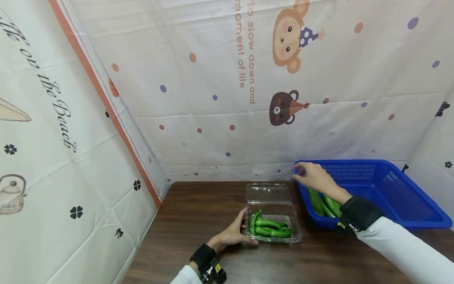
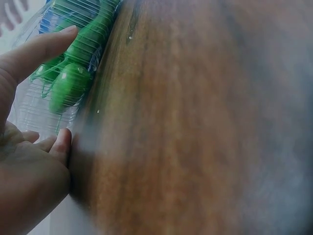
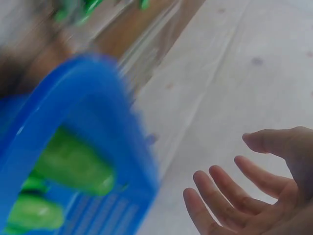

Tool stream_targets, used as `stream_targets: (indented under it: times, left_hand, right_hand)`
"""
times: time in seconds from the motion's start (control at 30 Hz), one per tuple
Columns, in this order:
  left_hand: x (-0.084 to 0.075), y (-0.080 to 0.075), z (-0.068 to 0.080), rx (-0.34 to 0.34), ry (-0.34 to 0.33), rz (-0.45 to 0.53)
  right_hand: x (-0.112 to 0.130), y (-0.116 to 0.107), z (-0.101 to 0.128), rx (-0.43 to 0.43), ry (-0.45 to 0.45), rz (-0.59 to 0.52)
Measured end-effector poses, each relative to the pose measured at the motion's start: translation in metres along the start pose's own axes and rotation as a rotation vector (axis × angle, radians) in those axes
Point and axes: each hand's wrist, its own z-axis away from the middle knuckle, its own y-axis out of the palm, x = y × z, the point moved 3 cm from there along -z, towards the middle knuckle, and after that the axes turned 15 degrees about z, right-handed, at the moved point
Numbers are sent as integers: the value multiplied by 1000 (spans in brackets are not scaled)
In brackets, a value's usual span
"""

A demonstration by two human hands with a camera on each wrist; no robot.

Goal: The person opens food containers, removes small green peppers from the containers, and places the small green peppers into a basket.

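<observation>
So the clear plastic clamshell box (image 1: 273, 223) sits about mid-surface on the dark wooden surface (image 1: 198, 221), lid flipped open toward the far side, with a little pile of green peppers (image 1: 269, 228) lying in the near half. The left hand (image 1: 232, 233) is right up against the box's left wall, thumb along the far-left corner and fingers tucked at the near-left edge, so the grip is loosely curled round that side of the box, holding it. In the left wrist view you can see the thumb (image 2: 41, 46) lying across the ribbed plastic with the peppers (image 2: 73, 73) showing through it, and the fingertips (image 2: 61, 144) pressed to the bottom edge where it meets the wood. Just right of the box, almost touching it, is a blue plastic basket (image 1: 408, 205) with a few more green peppers (image 1: 324, 203) lying in its left end. The right hand (image 1: 315, 177) hovers over the basket's far-left corner, fingers spread and relaxed, nothing in it; the right wrist view shows the open palm and fingers (image 3: 220, 191) clearly empty, though the basket (image 3: 88, 98) there is blurred. Behind and to the left it's all printed cloth backdrop (image 1: 227, 98) with cartoon bears and dots.
</observation>
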Motion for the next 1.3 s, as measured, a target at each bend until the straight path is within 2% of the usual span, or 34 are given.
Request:
stream_targets:
  times: [0.17,0.33,0.47,0.7,0.97,1.17,1.3]
  left_hand:
    - [1,1,0,3,-11,2]
    - [-1,2,0,3,-13,-7]
    - [-2,3,0,7,-21,-5]
    - [-1,4,-2,14,-17,-4]
    - [5,3,-1,8,-10,-2]
    - [5,1,1,-8,-10,2]
    - [4,3,-1,-14,-10,-4]
  right_hand:
    - [38,2,-4,12,-73,-52]
    - [66,14,-5,168,-177,-49]
    - [77,29,-4,291,-222,-24]
    - [75,69,3,395,-174,-69]
    - [68,113,11,457,-224,-154]
    - [72,126,13,429,-343,-115]
    - [68,126,13,424,-356,-95]
